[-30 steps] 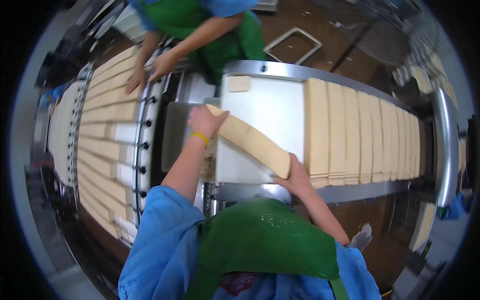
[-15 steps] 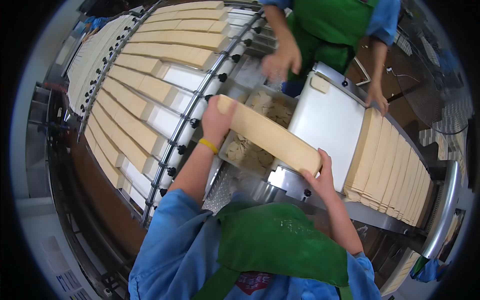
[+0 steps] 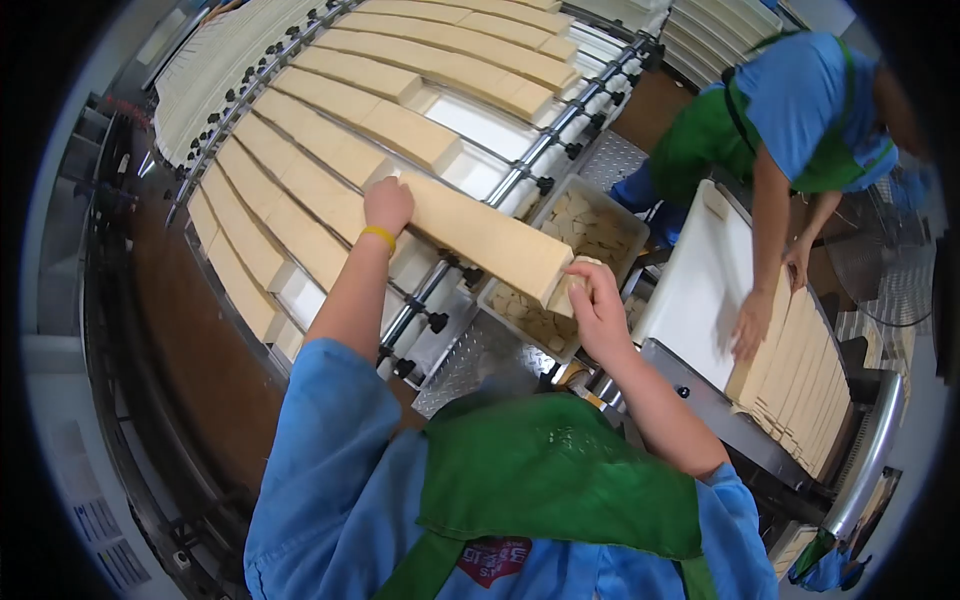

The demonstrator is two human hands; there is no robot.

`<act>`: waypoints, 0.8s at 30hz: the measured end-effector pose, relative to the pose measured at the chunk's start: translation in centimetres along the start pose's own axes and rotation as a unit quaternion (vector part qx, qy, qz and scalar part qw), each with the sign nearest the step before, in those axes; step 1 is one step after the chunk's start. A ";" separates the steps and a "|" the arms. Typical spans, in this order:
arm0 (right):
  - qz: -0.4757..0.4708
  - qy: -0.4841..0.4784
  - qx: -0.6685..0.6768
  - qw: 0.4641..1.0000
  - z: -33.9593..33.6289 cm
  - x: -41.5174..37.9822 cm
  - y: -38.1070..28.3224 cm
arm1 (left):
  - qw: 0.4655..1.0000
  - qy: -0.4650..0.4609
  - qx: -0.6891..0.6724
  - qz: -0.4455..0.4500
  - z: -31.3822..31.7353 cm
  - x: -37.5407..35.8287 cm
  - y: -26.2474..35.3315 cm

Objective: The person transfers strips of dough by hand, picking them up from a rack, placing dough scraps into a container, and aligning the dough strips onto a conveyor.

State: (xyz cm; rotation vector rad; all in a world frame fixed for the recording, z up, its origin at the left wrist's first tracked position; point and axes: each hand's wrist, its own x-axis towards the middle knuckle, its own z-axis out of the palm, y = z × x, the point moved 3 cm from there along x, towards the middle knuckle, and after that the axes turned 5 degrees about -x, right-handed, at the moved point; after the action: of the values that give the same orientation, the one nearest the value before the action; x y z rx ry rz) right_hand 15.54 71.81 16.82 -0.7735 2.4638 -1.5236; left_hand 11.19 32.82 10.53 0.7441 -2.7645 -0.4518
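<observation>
A long pale block of stacked dough sheets (image 3: 490, 232) slants over the rail at the edge of the grooved conveyor. My left hand (image 3: 388, 207), with a yellow wristband, is closed around its far left end, which lies beside other blocks in the lanes. At the near right end, my right hand (image 3: 597, 312) is closed on a short slice of dough (image 3: 565, 300). This slice looks parted from the block's cut face, though the fingers partly cover it. Below sits a bin of dough scraps (image 3: 535, 322).
Several dough blocks (image 3: 390, 115) lie in the conveyor lanes. Black knobs line the steel rail (image 3: 520, 180). A second scrap bin (image 3: 590, 225) stands farther back. At right, a co-worker's hands touch a row of dough stacks (image 3: 800, 370) beside a white belt (image 3: 690, 290).
Both my hands have carried the dough block left, from over the bins onto the conveyor's edge. A slice now shows at its right end. The co-worker has bent over the right-hand row.
</observation>
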 end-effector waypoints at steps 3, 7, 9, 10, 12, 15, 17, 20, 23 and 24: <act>0.004 0.022 0.011 1.000 3.5 2.2 -0.2 | 0.981 -0.018 0.097 0.167 -1.2 -1.6 1.4; 0.041 0.016 0.009 0.999 6.4 3.4 1.3 | 0.971 0.000 -0.133 0.198 -3.7 -8.3 7.3; 0.006 0.032 -0.016 0.999 6.4 3.2 2.1 | 0.979 -0.015 -0.109 0.170 -4.0 -10.9 9.0; 0.032 0.024 -0.004 0.999 6.6 2.9 2.7 | 0.979 -0.002 -0.120 0.168 -3.9 -11.6 9.2; 0.084 0.013 0.021 0.996 6.8 2.3 3.7 | 0.975 0.024 -0.142 0.167 -3.4 -12.4 9.4; 0.071 0.050 0.015 0.996 7.2 0.9 3.9 | 0.960 0.039 -0.231 0.156 -3.5 -12.9 9.4; 0.045 0.078 0.044 0.995 7.8 -0.3 2.2 | 0.949 0.053 -0.276 0.143 -5.0 -13.1 8.7; -0.070 0.050 0.037 0.996 10.4 -0.9 -1.0 | 0.935 0.105 -0.317 0.115 -7.6 -14.0 5.1; -0.070 -0.127 0.077 0.986 15.1 -0.2 -4.7 | 0.920 0.194 -0.337 0.057 -9.3 -14.6 -2.0; -0.083 -0.170 0.096 0.977 16.9 0.0 -6.1 | 0.920 0.218 -0.324 0.022 -10.0 -15.0 -4.7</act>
State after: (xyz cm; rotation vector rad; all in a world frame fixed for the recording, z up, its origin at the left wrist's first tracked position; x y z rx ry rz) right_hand 24.04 56.19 14.02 -1.1194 2.0181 -1.5055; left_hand 29.02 34.46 15.86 0.5261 -2.0207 -0.9857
